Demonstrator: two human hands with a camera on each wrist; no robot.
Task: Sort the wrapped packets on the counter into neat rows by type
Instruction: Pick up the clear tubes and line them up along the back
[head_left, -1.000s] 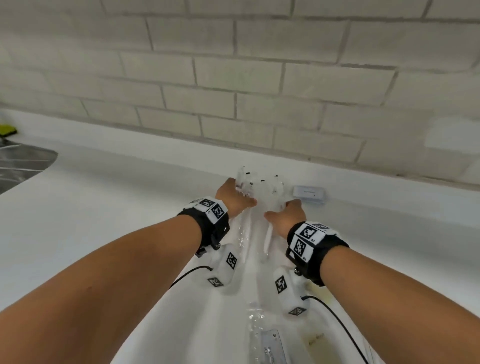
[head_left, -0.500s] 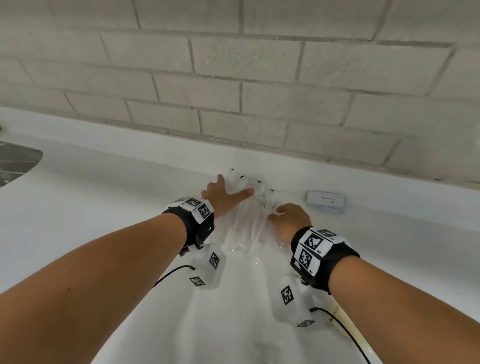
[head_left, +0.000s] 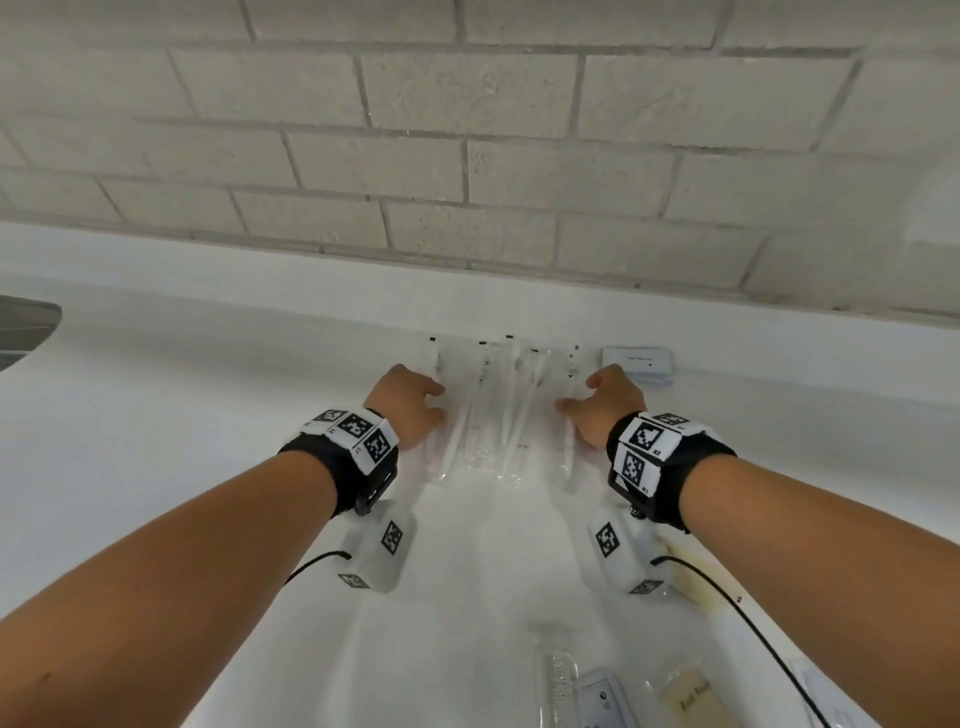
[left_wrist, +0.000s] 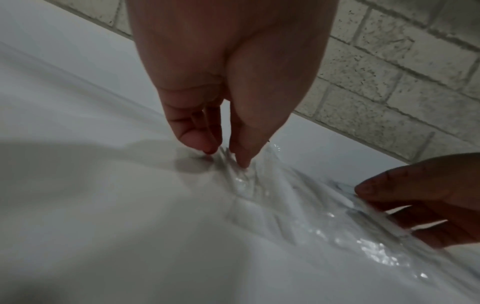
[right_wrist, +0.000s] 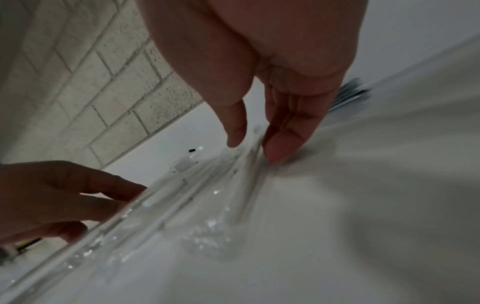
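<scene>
Head view, frame centre: our left hand (head_left: 410, 410) and right hand (head_left: 608, 405), fingers relaxed, press opposite edges of the clear packets (head_left: 498, 410) between them.

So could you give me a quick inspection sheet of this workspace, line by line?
Surface: white counter, glossy, below a pale brick wall.
Job's things: clear wrapped packets lying side by side near the back edge; small white packet stack to their right.
Clutter: more packets at the near edge, one tan-labelled.
Grippers: left hand touches the row's left side, right hand its right side, fingertips on the wrappers.
Cables: black cable from the right wrist unit, another from the left.
Surroundings: sink corner at far left.
</scene>
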